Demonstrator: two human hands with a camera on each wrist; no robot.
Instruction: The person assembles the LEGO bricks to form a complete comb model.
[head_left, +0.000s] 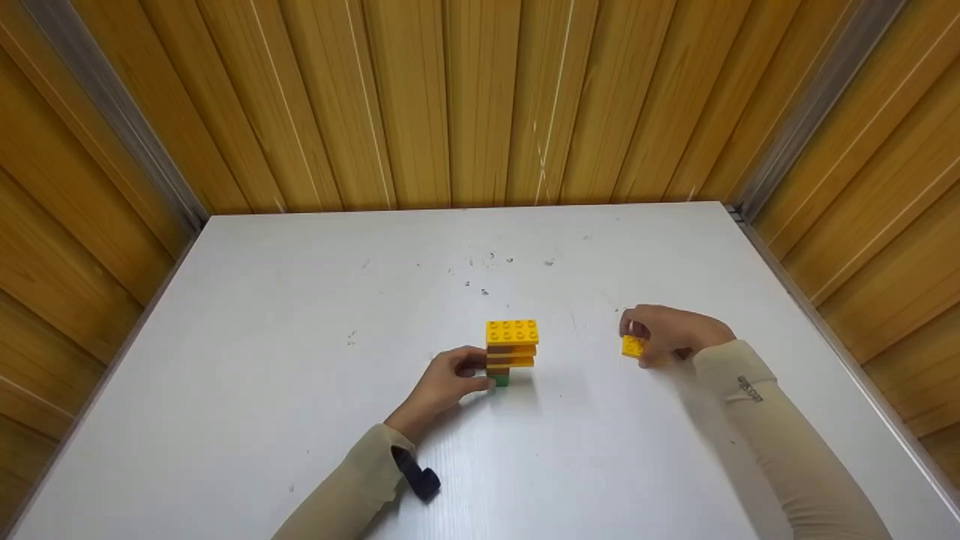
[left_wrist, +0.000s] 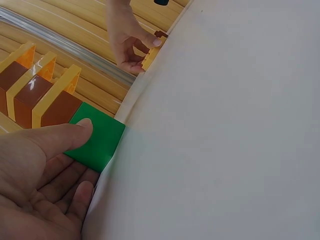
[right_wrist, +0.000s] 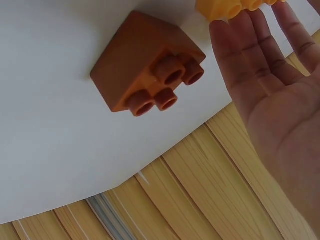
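A stack of toy building bricks stands on the white table, with a green brick [left_wrist: 101, 137] at its base and brown bricks [left_wrist: 61, 108] alternating with yellow plates [head_left: 512, 331] above. My left hand [head_left: 450, 381] holds the stack low down. In the left wrist view its thumb lies on the green brick's face, with the other fingers behind. To the right, my right hand [head_left: 671, 331] pinches a yellow plate [head_left: 631, 346] between thumb and fingers, close over the table. A loose brown brick [right_wrist: 147, 62] sits beside that hand in the right wrist view; the hand hides it in the head view.
The white table [head_left: 300, 322] carries small dark marks. Wood-patterned panel walls [head_left: 480, 105] rise behind it and on both sides. A black strap [head_left: 417, 474] hangs at the left sleeve's cuff.
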